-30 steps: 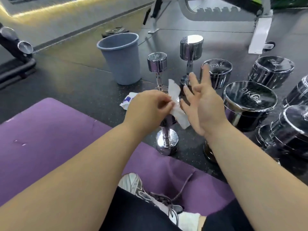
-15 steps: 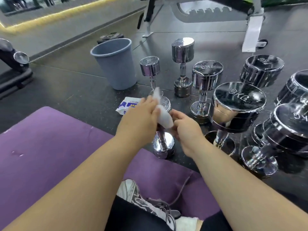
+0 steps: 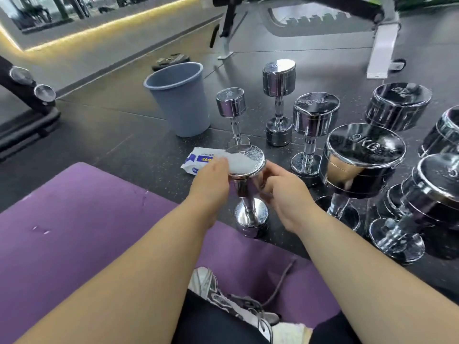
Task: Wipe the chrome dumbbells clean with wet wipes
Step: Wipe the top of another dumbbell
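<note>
chrome dumbbell (image 3: 250,217) stands upright on the floor (image 3: 124,145) just off the purple mat's (image 3: 87,219) far edge — left hand (image 3: 211,184) grips a wet wipe (image 3: 239,161) on its top face, right hand (image 3: 285,194) curls round that head.

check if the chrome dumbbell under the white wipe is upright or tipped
Upright: the small chrome dumbbell stands on its lower head.

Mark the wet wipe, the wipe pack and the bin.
wet wipe (image 3: 239,162): head view, white middle of the sheet.
wipe pack (image 3: 198,160): head view, blue printed label.
bin (image 3: 185,110): head view, outer front wall.
</note>
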Demonstrator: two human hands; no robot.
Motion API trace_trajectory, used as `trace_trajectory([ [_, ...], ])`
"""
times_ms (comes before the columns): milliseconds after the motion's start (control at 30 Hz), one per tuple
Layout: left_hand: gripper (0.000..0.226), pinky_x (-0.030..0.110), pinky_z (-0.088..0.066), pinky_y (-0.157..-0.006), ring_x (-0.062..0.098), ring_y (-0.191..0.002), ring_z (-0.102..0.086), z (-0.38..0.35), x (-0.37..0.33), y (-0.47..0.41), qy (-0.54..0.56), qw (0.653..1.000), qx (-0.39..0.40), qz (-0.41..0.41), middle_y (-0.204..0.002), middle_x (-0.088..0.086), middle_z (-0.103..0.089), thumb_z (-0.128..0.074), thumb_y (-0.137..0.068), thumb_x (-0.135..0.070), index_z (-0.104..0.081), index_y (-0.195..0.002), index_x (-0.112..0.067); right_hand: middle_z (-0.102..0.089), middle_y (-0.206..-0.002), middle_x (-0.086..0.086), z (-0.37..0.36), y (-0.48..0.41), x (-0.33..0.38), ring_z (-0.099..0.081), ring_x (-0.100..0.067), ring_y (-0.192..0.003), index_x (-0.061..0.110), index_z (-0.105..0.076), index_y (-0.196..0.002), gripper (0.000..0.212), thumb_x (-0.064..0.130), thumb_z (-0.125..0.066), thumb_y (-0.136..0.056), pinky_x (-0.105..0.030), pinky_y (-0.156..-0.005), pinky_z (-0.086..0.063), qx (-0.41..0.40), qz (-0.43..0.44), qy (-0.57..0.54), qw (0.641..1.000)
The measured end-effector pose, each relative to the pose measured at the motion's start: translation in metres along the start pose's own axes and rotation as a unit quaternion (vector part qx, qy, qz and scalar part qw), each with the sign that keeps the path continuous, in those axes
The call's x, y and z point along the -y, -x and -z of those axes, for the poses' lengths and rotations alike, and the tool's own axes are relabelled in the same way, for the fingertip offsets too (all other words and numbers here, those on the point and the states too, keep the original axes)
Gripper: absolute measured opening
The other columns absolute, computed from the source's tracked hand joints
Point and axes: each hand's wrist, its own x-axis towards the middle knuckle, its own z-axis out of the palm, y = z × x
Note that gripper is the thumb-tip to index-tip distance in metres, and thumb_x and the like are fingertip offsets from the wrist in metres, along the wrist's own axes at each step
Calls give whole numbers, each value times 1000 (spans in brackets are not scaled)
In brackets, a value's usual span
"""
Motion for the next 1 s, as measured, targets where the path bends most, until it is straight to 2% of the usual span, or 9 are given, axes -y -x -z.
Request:
trace_trajectory([
  [100, 40, 35, -43, -97, 26, -117, -56, -2, 1, 8, 15, 998, -30, -52, -125, 0, -64, -35, -100, -12, -63, -122, -29, -46, -70, -4, 1, 3, 2, -32, -26, -76, -4, -52, -84, 33, -4, -36, -56, -38, -71, -27, 6, 16, -16, 1000],
  [200, 46, 20, -23, -108, 13, -147, -21, -8, -1, 21, -137, 980, 5, -141, -157, -2, -35, -35, -101, -8, -49, -142, -22, -59, -84, -9, -1, 1, 6, -49, -25, -76, 8, -71, -94, 37, 3, -39, -77, -38, -73, -41, -14, 7, -60, 998],
  [267, 39, 23, -31, -105, 13, -141, -37, -11, -2, 19, -165, 965, -36, -198, -146, -4, -50, -45, -99, -10, -61, -131, -23, -70, -92, -11, -2, 1, 10, -61, -20, -80, 28, -77, -96, 37, 12, -46, -85, -35, -73, -48, -11, 26, -67, 997],
  [333, 30, 21, -47, -90, 5, -106, -64, -11, -5, 19, -106, 973, -64, -197, -108, -14, -72, -57, -92, -10, -75, -108, -28, -74, -102, -9, -1, 1, 11, -68, -21, -92, 27, -74, -111, 35, 13, -54, -85, -34, -78, -53, 1, 51, -75, 996],
  [400, 29, 17, -46, -72, -4, -77, -62, -11, -4, 18, -41, 980, -73, -179, -78, -23, -68, -64, -86, -8, -75, -86, -35, -73, -113, -2, 0, 1, 12, -69, -18, -102, 28, -72, -115, 40, 7, -58, -84, -36, -92, -55, -16, 59, -99, 993],
  [500, 15, 16, -43, -79, 2, -88, -52, -12, -3, 18, -67, 961, -135, -231, -85, -21, -56, -75, -80, -15, -77, -82, -30, -61, -130, 14, -1, 4, 21, -62, 8, -96, 27, -75, -107, 41, -2, -54, -87, -19, -90, -52, -29, 106, -71, 991],
  [700, 27, 26, -54, -73, 6, -73, -64, -9, -2, 35, 61, 986, -56, -143, -79, -13, -69, -65, -83, -1, -65, -86, -28, -55, -126, 17, -15, 11, 11, -50, -7, -123, 37, -76, -84, 21, 19, -69, -76, -26, -101, -44, -52, 238, 110, 964],
  [900, 25, 32, -51, -74, 13, -72, -57, -8, 3, 34, 222, 966, -130, 8, -88, -2, -61, -56, -83, 3, -57, -86, -21, -55, -93, 6, -22, 18, -11, -56, 1, -79, 26, -68, -78, 21, 6, -74, -78, -6, -74, -40, -176, 332, 197, 905],
  [1000, 24, 28, -48, -77, 10, -75, -56, -7, 4, 23, 265, 951, -142, 76, -89, -6, -63, -51, -91, -3, -62, -94, -24, -67, -81, 3, -24, 17, -26, -66, -13, -74, 32, -63, -70, 23, 11, -68, -78, -30, -73, -54, -189, 227, 87, 952],
])
